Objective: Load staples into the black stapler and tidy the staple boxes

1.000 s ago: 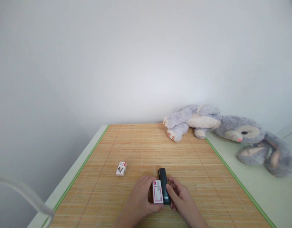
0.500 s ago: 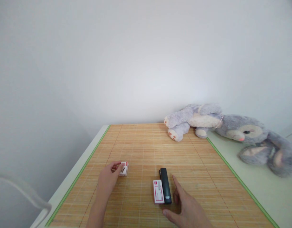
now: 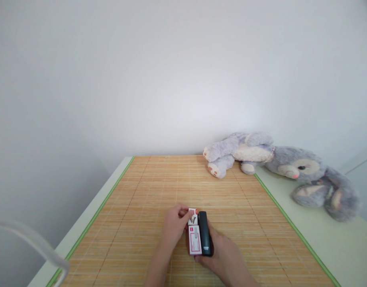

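Observation:
A black stapler [image 3: 205, 238] lies on the bamboo mat [image 3: 147, 191] with a flat white-and-red box [image 3: 195, 242] against its left side. My left hand [image 3: 174, 225] pinches a small white-and-red box [image 3: 193, 216] and holds it just beyond the flat box, touching the stapler's far end. My right hand [image 3: 222, 255] rests on the mat at the stapler's right and near side, fingers curled against it.
A grey plush rabbit [image 3: 291, 169] lies across the far right of the pale table [image 3: 329, 247], its feet on the mat. A white curved bar [image 3: 30, 243] crosses the lower left corner. A white wall stands behind.
My left hand reached left to the small box, took hold of it and carried it right to the stapler. My right hand drew in against the stapler.

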Action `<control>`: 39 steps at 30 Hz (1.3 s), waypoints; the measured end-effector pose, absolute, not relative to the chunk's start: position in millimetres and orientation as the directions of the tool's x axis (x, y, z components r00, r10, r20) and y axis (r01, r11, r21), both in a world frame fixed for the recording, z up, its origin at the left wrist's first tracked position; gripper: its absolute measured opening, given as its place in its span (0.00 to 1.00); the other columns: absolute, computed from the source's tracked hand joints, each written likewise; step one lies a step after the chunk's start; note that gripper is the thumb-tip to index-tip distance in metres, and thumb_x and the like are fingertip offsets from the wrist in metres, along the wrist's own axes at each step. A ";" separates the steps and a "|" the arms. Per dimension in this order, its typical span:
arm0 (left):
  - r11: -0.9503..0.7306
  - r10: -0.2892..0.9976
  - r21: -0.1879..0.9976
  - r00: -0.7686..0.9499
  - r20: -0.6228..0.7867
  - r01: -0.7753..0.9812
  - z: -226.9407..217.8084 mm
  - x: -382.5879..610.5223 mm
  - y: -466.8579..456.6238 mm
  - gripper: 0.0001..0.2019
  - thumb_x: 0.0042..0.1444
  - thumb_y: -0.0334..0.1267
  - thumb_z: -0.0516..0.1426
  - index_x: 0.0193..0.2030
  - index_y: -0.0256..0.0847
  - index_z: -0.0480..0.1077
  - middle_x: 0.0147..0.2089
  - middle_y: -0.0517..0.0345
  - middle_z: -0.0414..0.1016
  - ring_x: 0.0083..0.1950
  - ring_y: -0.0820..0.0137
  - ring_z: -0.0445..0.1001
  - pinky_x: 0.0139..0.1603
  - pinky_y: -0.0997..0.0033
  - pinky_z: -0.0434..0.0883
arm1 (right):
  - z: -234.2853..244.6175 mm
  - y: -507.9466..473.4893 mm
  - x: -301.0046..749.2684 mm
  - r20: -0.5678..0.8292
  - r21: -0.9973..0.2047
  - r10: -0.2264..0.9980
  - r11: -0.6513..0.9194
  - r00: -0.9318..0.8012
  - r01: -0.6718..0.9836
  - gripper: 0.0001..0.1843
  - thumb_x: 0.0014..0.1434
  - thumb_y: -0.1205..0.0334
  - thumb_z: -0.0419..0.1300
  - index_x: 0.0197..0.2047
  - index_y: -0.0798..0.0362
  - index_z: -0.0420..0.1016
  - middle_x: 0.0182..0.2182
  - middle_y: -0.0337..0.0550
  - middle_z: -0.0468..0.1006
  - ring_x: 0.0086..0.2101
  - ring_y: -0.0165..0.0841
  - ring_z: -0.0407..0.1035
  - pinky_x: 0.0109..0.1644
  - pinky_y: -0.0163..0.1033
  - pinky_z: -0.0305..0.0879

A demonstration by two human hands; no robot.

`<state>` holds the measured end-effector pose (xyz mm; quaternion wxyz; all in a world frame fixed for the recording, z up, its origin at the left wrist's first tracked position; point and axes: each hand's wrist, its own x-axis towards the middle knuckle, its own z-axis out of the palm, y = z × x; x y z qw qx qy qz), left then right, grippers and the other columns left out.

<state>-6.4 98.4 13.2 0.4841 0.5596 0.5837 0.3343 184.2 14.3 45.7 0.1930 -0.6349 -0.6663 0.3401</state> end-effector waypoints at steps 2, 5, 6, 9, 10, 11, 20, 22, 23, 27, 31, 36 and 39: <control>0.112 0.986 0.933 0.075 -0.146 0.343 12.9 -4.8 94.6 0.20 0.59 0.56 0.61 0.44 0.39 0.78 0.35 0.52 0.83 0.36 0.63 0.81 0.37 0.66 0.75 | 46.1 14.8 184.2 -0.185 -0.696 0.976 -0.048 -0.115 0.716 0.42 0.46 0.59 0.72 0.65 0.41 0.71 0.42 0.44 0.86 0.41 0.48 0.80 0.41 0.41 0.65; 0.078 0.994 0.930 0.049 -0.102 0.360 14.6 -4.4 91.4 0.19 0.60 0.54 0.61 0.43 0.39 0.78 0.36 0.52 0.83 0.38 0.62 0.81 0.43 0.63 0.74 | 44.9 15.1 183.7 -0.186 -0.710 0.977 -0.061 -0.103 0.701 0.40 0.46 0.59 0.72 0.64 0.41 0.72 0.41 0.44 0.86 0.41 0.48 0.80 0.42 0.41 0.66; 0.074 0.994 0.929 0.044 -0.097 0.363 15.9 -4.5 90.4 0.19 0.60 0.54 0.61 0.43 0.39 0.78 0.36 0.52 0.83 0.38 0.62 0.81 0.43 0.63 0.74 | 44.6 15.0 183.6 -0.186 -0.708 0.977 -0.063 -0.100 0.703 0.40 0.46 0.59 0.72 0.64 0.41 0.72 0.41 0.44 0.86 0.41 0.48 0.80 0.42 0.41 0.66; 0.080 0.996 0.925 0.002 -0.087 0.372 21.0 -6.1 83.5 0.20 0.61 0.56 0.60 0.44 0.39 0.78 0.36 0.51 0.83 0.38 0.61 0.81 0.44 0.61 0.74 | 45.8 13.9 183.9 -0.186 -0.687 0.976 -0.047 -0.113 0.725 0.41 0.47 0.59 0.72 0.65 0.42 0.71 0.44 0.46 0.86 0.43 0.49 0.80 0.43 0.42 0.66; 0.086 0.996 0.923 -0.031 -0.080 0.375 22.6 -6.5 78.8 0.21 0.62 0.57 0.59 0.46 0.39 0.78 0.37 0.50 0.83 0.40 0.60 0.81 0.46 0.60 0.75 | 46.6 13.5 184.2 -0.189 -0.681 0.975 -0.042 -0.120 0.731 0.42 0.47 0.59 0.71 0.66 0.43 0.69 0.44 0.46 0.86 0.43 0.49 0.80 0.44 0.42 0.67; 0.091 0.995 0.920 -0.073 -0.069 0.381 23.7 -6.1 72.6 0.23 0.64 0.58 0.57 0.49 0.39 0.77 0.41 0.48 0.83 0.43 0.59 0.81 0.50 0.58 0.75 | 47.5 13.2 184.6 -0.194 -0.678 0.973 -0.039 -0.127 0.734 0.43 0.48 0.59 0.71 0.68 0.43 0.67 0.45 0.46 0.86 0.44 0.49 0.80 0.44 0.42 0.67; 0.174 0.982 0.984 -0.085 -0.169 0.050 1.9 46.3 10.1 0.34 0.69 0.54 0.50 0.78 0.43 0.51 0.81 0.49 0.51 0.81 0.60 0.49 0.81 0.55 0.48 | 44.0 15.9 181.8 -0.178 -0.591 0.972 0.019 -0.153 0.807 0.43 0.52 0.61 0.64 0.71 0.47 0.63 0.47 0.49 0.86 0.45 0.49 0.81 0.44 0.42 0.70; 0.142 0.984 0.984 -0.122 -0.128 0.112 -2.4 58.6 7.8 0.35 0.69 0.54 0.49 0.78 0.41 0.50 0.82 0.48 0.47 0.82 0.58 0.46 0.82 0.52 0.46 | 44.6 17.5 185.7 -0.164 -0.599 0.971 0.043 -0.175 0.799 0.43 0.52 0.62 0.62 0.72 0.47 0.61 0.48 0.49 0.86 0.46 0.49 0.81 0.44 0.41 0.70; 0.123 0.985 0.983 -0.135 -0.105 0.136 -3.5 64.1 7.9 0.35 0.70 0.53 0.48 0.78 0.41 0.49 0.82 0.47 0.45 0.82 0.58 0.46 0.82 0.51 0.46 | 45.4 18.5 189.6 -0.160 -0.610 0.969 0.054 -0.190 0.790 0.44 0.52 0.62 0.63 0.72 0.48 0.61 0.48 0.49 0.86 0.46 0.48 0.81 0.44 0.41 0.70; 0.099 0.993 0.980 -0.078 -0.087 0.171 -4.2 90.9 11.4 0.34 0.72 0.49 0.44 0.80 0.41 0.43 0.83 0.49 0.39 0.83 0.61 0.41 0.82 0.54 0.44 | 48.6 21.8 219.5 -0.136 -0.655 0.965 0.082 -0.223 0.752 0.38 0.51 0.61 0.63 0.66 0.50 0.69 0.46 0.48 0.86 0.44 0.47 0.81 0.44 0.40 0.70; 0.127 0.989 0.980 0.051 -0.136 0.154 -2.7 138.1 15.3 0.34 0.72 0.44 0.41 0.81 0.37 0.36 0.84 0.51 0.30 0.83 0.65 0.34 0.82 0.58 0.39 | 46.3 23.5 270.9 -0.150 -0.644 0.970 0.050 -0.191 0.763 0.34 0.52 0.59 0.64 0.64 0.50 0.71 0.47 0.48 0.86 0.44 0.46 0.81 0.45 0.40 0.70; 0.120 0.982 0.991 0.141 -0.128 0.061 0.7 211.1 18.9 0.35 0.70 0.39 0.43 0.81 0.36 0.35 0.84 0.51 0.27 0.83 0.67 0.33 0.82 0.65 0.40 | 39.7 22.9 347.1 -0.217 -0.596 0.968 -0.027 -0.128 0.802 0.34 0.51 0.57 0.64 0.62 0.52 0.73 0.47 0.51 0.86 0.43 0.48 0.80 0.46 0.42 0.70; 0.139 0.978 0.990 0.155 -0.138 0.003 1.9 243.3 18.7 0.36 0.69 0.35 0.44 0.81 0.37 0.35 0.84 0.51 0.27 0.83 0.68 0.36 0.81 0.66 0.42 | 35.6 21.4 380.4 -0.233 -0.576 0.968 -0.061 -0.092 0.815 0.32 0.49 0.55 0.65 0.59 0.51 0.75 0.48 0.50 0.86 0.44 0.48 0.80 0.49 0.43 0.70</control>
